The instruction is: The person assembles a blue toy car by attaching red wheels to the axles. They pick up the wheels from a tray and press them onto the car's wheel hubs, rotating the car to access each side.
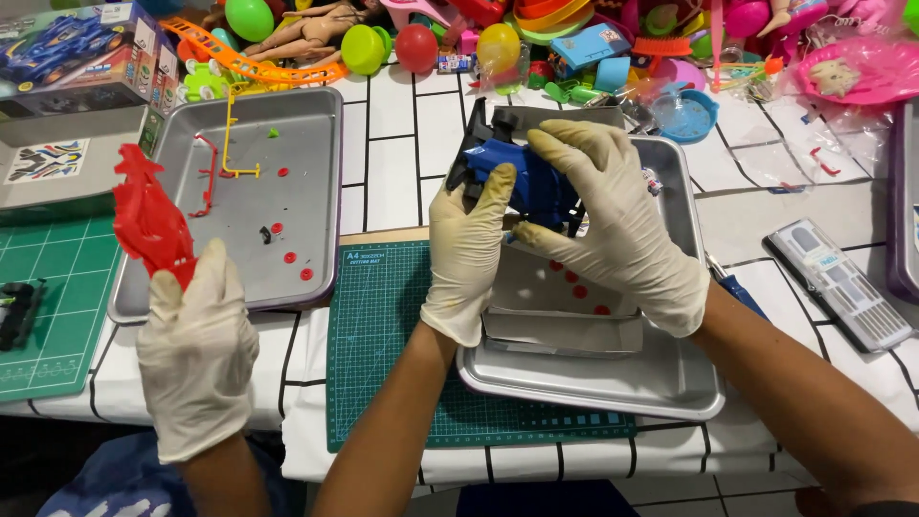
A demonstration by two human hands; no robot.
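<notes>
A blue toy car body [522,182] with black parts is held up between both my gloved hands above a metal tray [613,383]. My left hand [466,258] grips its near left side with the thumb up against it. Over its top and right side curls my right hand [613,220]. Small red round pieces [579,290] and a folded sheet lie in the tray under the car. At the left, another person's gloved hand [196,354] holds up a red car body [148,220].
A second metal tray [316,191] at left holds red and yellow plastic sprues and small red pieces. Green cutting mats [383,335] lie on the tiled cloth. A heap of colourful toys [574,38] lines the back. A clear case [838,282] lies right, a toy box [86,57] far left.
</notes>
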